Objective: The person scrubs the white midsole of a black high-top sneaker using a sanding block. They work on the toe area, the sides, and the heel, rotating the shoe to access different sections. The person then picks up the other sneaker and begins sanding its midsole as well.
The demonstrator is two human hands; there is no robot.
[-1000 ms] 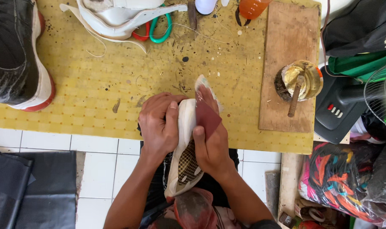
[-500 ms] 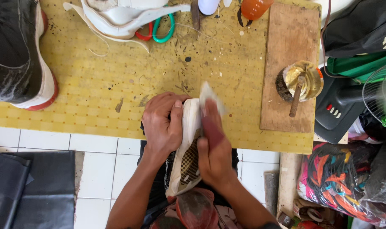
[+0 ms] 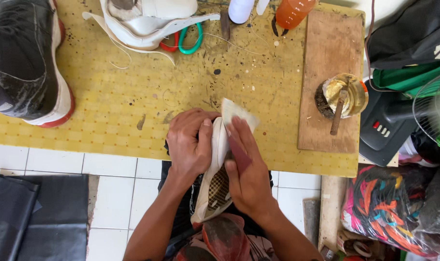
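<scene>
Two hands on shoe [image 3: 215,179] at near edge of worktop [image 3: 109,96] | left hand [image 3: 191,145] fingers clamped round sole edge | right hand [image 3: 246,166] fingers pressing sandpaper [image 3: 237,128], slid back up shoe since a second ago | sanding stroke ongoing

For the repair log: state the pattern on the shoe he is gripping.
A dark-and-cream checkerboard on the shoe, with a white sole edge; the head view shows it.
</scene>
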